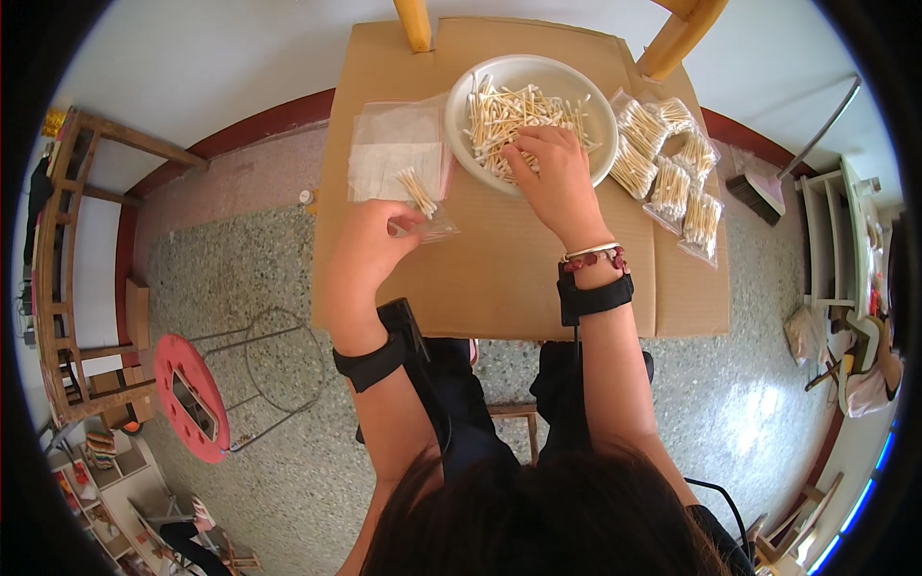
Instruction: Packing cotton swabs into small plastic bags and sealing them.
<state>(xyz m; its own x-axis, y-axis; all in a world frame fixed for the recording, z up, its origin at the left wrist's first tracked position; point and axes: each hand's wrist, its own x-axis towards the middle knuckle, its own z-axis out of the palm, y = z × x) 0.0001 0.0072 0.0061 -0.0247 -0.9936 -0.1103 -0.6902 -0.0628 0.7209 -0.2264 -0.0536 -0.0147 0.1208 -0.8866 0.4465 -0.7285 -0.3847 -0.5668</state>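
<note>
My left hand is closed at the left side of the cardboard, pinching a small clear plastic bag. A small bunch of cotton swabs stands partly in that bag, tilted, its upper ends sticking out. My right hand reaches over the near rim of a round white bowl with its fingers curled down into a heap of loose cotton swabs. Those fingertips touch the swabs; how many they grip is hidden. Beyond my left hand lies a stack of flat clear bags.
Several filled bags of cotton swabs lie right of the bowl. The brown cardboard covers the work surface. A red stool stands on the floor at left, a broom at right. Wooden chair legs meet the far edge.
</note>
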